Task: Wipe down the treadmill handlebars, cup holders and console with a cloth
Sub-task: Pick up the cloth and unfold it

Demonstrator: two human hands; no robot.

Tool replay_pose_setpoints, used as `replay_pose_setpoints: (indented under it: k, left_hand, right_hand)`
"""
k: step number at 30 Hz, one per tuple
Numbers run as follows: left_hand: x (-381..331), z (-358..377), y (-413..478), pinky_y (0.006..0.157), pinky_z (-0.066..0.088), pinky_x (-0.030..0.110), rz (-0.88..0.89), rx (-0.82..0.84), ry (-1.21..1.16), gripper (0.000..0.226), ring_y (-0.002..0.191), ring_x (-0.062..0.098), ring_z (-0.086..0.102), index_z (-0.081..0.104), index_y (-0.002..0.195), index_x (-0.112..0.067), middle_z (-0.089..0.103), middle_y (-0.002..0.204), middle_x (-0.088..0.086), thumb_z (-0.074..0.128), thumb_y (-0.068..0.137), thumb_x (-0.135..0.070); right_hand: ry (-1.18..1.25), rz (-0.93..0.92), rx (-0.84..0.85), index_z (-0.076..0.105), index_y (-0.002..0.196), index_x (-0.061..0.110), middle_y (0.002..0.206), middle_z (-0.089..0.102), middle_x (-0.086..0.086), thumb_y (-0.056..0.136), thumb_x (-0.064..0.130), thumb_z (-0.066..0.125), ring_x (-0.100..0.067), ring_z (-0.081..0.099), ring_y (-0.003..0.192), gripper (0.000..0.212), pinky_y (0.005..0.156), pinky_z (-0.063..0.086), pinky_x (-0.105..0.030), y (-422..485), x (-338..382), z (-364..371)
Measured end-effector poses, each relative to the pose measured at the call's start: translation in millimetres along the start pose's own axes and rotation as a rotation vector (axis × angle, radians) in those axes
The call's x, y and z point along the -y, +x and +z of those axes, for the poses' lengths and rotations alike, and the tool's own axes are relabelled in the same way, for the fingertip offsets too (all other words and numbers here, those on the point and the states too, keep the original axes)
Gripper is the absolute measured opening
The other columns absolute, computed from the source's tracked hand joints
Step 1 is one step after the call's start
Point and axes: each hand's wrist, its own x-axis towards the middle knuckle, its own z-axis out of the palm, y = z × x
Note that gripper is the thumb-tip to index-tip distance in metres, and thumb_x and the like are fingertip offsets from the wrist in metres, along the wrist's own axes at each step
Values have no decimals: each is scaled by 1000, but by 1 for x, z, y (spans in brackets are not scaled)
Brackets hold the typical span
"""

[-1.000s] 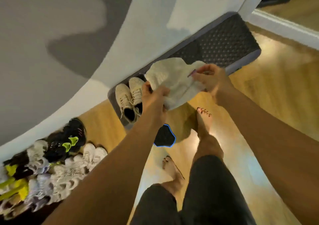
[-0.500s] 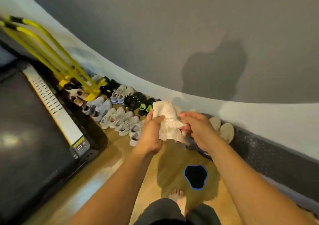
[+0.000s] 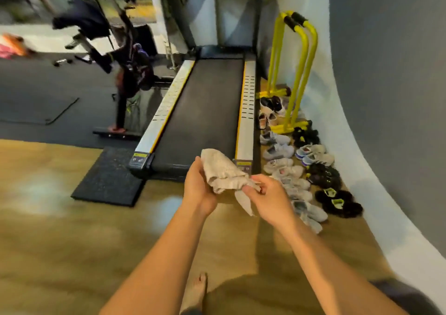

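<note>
Now my view faces the treadmill [image 3: 205, 111], its black belt running straight away from me; half a second ago it sat at the left edge and I faced the grey wall [image 3: 391, 97]. Both hands are held out in front of me, above the wooden floor [image 3: 60, 242] and just short of the treadmill's near end. My left hand [image 3: 198, 186] curls around the bunched pale cloth [image 3: 220, 169], as it did before. My right hand [image 3: 270, 201] pinches the cloth's lower corner between thumb and fingertips, and a loose tail now hangs beneath it. A second ago the cloth was spread wide between my hands. The row of shoes [image 3: 289, 167], earlier straight ahead, now lines the wall to my right, behind them a yellow bar frame [image 3: 301, 73]. An exercise bike [image 3: 125, 73], blurred, has come into view on the left, and a black mat [image 3: 108, 179] lies beside the treadmill's near corner
</note>
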Motion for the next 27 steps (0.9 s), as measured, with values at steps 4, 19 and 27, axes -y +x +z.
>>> replay_pose_setpoints:
  k: [4, 19, 27]
  left_hand:
    - [-101, -87, 52, 80, 56, 42, 125, -122, 74, 26, 102, 28, 68, 66, 118, -11, 72, 112, 12, 52, 99, -22]
    - [-277, -150, 190, 46, 34, 20, 160, -197, 848, 31, 51, 6, 46, 68, 112, -27, 55, 69, -5, 50, 95, -9]
    - [-294, -88, 297, 96, 53, 33, 397, 54, 913, 49, 115, 8, 62, 55, 132, -31, 66, 123, -9, 71, 87, -18]
  right_hand:
    - [-218, -48, -102, 66, 97, 23, 90, 63, 5, 92, 45, 58, -20, 60, 92, 24, 85, 49, -39, 85, 42, 88]
    - [-101, -120, 121, 61, 100, 36, 97, 63, 12, 98, 27, 51, -7, 59, 89, 13, 73, 52, -29, 288, 159, 228]
    - [85, -60, 238, 66, 100, 39, 94, 69, 15, 94, 25, 59, -6, 65, 90, 17, 84, 57, -36, 431, 168, 249]
